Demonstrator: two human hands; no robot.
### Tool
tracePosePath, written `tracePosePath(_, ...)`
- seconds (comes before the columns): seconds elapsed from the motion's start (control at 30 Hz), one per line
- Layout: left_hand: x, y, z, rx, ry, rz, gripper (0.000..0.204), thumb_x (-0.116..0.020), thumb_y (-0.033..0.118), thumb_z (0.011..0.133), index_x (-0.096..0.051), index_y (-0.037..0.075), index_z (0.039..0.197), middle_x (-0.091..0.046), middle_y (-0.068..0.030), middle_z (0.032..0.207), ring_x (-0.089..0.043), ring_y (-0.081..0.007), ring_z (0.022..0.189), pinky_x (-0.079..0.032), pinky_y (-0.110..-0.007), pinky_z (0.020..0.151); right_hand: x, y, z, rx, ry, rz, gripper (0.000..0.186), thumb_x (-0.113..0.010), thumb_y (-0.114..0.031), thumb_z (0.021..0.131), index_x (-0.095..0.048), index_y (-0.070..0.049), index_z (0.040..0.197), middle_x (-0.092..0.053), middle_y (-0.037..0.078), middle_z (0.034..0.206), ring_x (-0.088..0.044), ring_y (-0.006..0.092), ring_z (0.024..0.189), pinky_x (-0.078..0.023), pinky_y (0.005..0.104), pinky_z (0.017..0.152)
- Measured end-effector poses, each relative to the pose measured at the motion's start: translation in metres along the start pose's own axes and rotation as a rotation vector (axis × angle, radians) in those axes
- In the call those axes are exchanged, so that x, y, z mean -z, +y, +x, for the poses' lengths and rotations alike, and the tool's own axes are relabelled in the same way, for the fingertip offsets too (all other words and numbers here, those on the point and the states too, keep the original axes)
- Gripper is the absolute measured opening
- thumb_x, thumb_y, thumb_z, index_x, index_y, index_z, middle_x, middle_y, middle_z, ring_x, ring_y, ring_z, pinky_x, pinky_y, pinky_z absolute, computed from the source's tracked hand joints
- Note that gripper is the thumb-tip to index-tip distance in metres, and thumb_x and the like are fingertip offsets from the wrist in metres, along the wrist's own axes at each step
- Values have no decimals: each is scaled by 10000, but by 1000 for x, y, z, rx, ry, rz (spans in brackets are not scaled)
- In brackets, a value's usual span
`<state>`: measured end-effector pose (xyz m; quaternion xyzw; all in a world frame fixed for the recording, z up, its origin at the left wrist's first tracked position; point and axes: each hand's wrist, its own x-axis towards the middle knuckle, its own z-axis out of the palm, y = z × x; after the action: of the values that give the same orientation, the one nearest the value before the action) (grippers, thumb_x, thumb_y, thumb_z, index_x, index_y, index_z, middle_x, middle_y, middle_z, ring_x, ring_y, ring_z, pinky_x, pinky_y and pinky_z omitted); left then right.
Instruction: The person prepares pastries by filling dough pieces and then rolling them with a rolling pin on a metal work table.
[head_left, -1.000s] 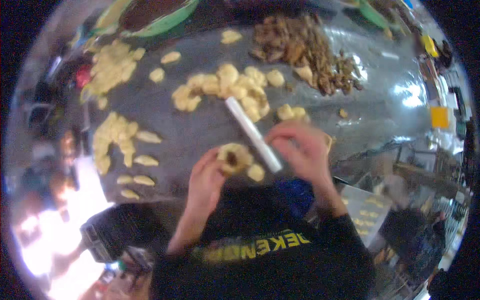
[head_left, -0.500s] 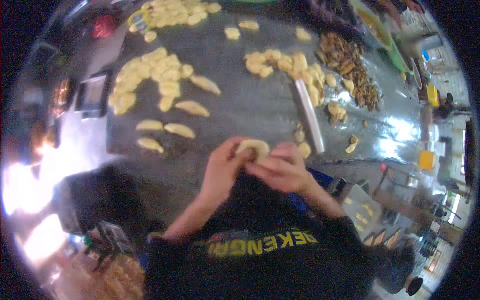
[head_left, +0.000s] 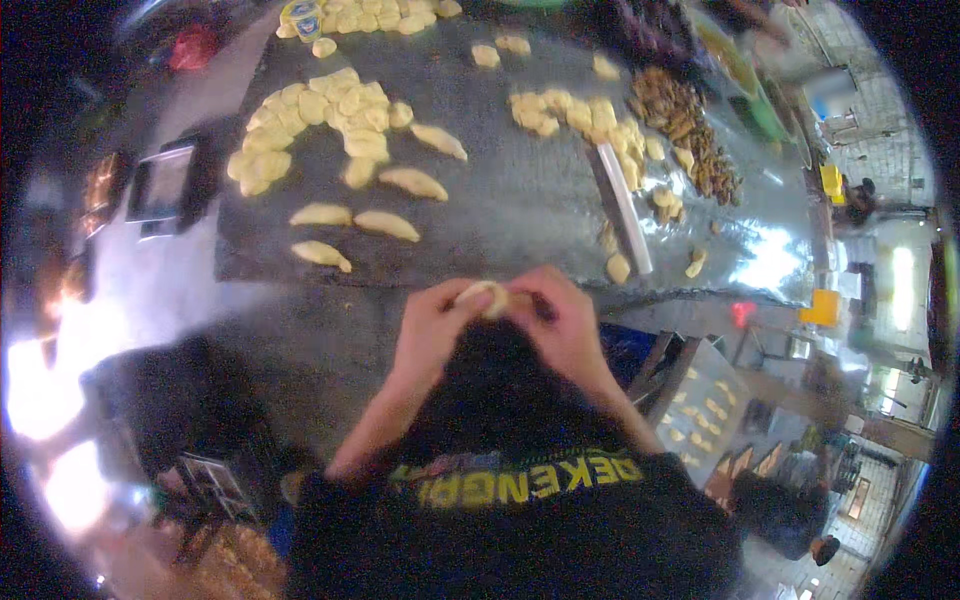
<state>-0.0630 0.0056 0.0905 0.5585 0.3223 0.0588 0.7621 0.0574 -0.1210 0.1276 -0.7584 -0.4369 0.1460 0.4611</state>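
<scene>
Right hand (head_left: 558, 318) has been brought from beside the stick (head_left: 625, 210) to the dough (head_left: 490, 298) since a second ago.
Dough is clamped between that hand's fingers and the left hand's (head_left: 432, 318), partly hidden by them, at the counter's (head_left: 480, 235) near edge; the stick lies beyond, toward the right edge.

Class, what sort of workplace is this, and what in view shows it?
Probably a bakery or pastry kitchen: pale dough-like pieces lie grouped on a dark worktop, a heap of brown pieces, perhaps filling, lies toward its far right, and a tray at lower right bears pale pieces too.
</scene>
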Motion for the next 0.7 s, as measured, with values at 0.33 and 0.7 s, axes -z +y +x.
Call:
tracePosePath(0.33, -5, -7, 39, -61, -146, 115, 235, -623, 151, 908, -666, 51, 1117, -691, -72, 1006, -649, -160, 844, -510, -280, 738, 33, 55, 3, -273, -31, -9, 111, -653, -33, 854, -675, 3, 956, -653, 73, 884, -630, 162, 806, -505, 285, 725)
tracePosePath(0.7, -26, -37, 95, -759, 281, 1189, 243, -638, 152, 824, -654, 73, 1052, -580, -102, 1151, -539, -314, 1064, -473, -443, 855, 25, 146, 14, -14, 153, -530, 142, -640, -140, 822, -675, -77, 944, -623, 106, 1043, -566, 342, 994, -472, 438, 859)
